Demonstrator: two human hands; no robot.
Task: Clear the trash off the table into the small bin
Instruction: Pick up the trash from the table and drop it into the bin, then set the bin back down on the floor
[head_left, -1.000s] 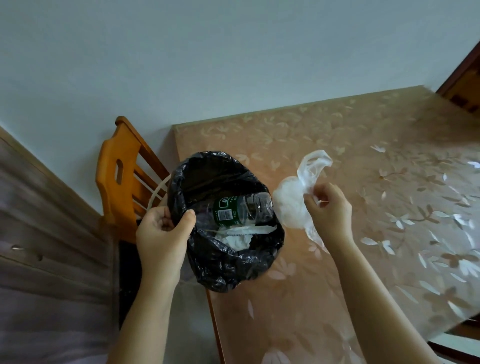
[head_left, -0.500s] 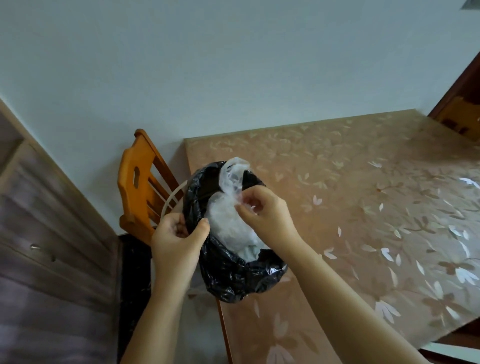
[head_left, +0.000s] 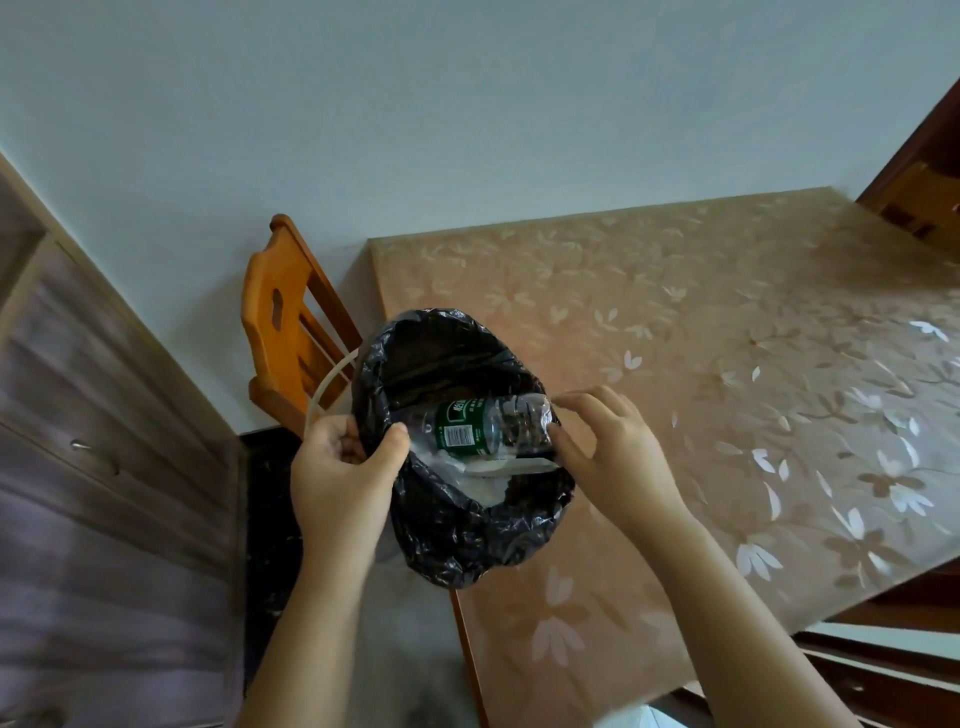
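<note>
**The white bag is in, and the table looks bare**

The right hand (head_left: 613, 457) has let go of the white bag; its fingers are loose at the bin's (head_left: 457, 530) three o'clock edge. The left hand (head_left: 337, 473) pinches the rim at nine o'clock. The bottle (head_left: 488, 426) lies inside. The table (head_left: 701, 364) shows no more trash.

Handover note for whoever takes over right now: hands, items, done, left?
Left hand: gripping the rim of the small bin lined with a black plastic bag, held at the table's left edge.
Right hand: open, empty, at the bin's right rim.
In the bin: clear plastic bottle with green label on white crumpled trash.
Done: the visible part of the floral-patterned brown table shows no trash.
Left: probably just set the bin down.
</note>
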